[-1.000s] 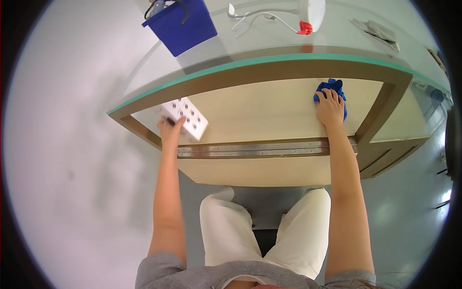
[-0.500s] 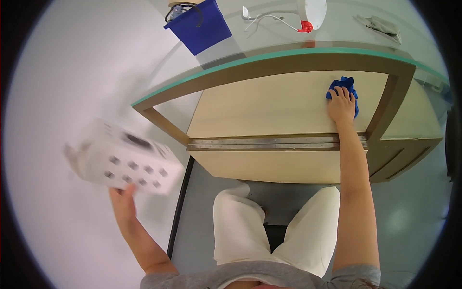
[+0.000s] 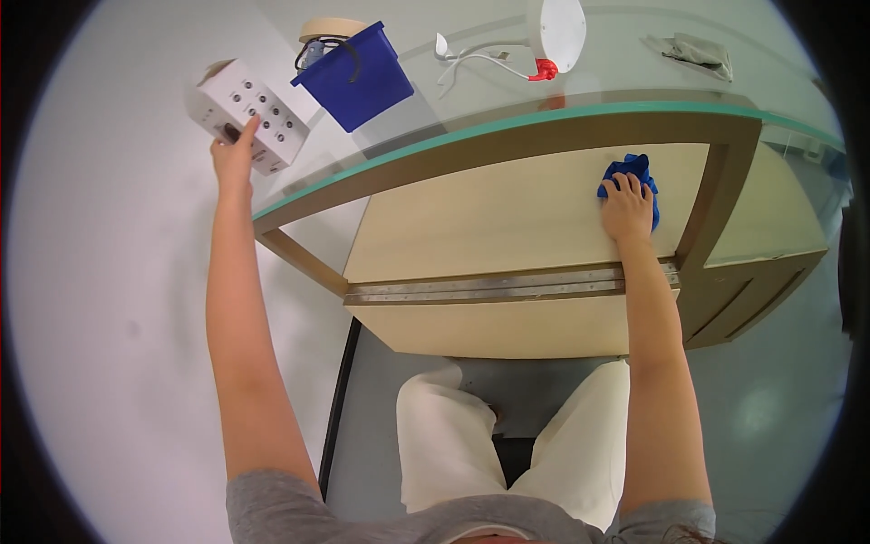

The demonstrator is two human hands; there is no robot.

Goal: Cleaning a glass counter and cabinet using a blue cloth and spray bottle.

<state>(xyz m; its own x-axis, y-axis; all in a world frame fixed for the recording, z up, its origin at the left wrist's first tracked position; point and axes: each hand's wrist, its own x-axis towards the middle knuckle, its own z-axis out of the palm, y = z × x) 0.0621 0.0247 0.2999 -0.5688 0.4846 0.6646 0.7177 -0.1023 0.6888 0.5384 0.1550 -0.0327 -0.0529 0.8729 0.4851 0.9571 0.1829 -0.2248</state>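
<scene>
At the far left, my left hand (image 3: 234, 168) grips a white cardboard box (image 3: 276, 113) printed with small dark icons. The box is tilted over the left end of the glass top (image 3: 435, 138); whether it touches the glass I cannot tell. Inside the cabinet, under the glass, my right hand (image 3: 628, 213) presses a crumpled blue cloth (image 3: 629, 167) against the cream inner surface (image 3: 480, 204). Its fingers are curled over the cloth, near the right side of the opening.
A blue bin (image 3: 364, 86) holding a dark cable stands on the glass, with a tan round thing (image 3: 331, 27) behind it. Farther right are a white device (image 3: 556, 34) with a cable and red wrap, and a grey cloth (image 3: 698, 54). A hinged cream door (image 3: 498, 329) hangs toward my knees.
My left hand has carried the white box up and away from me, from beside the cabinet to near the blue bin. My right hand stays on the blue cloth.
</scene>
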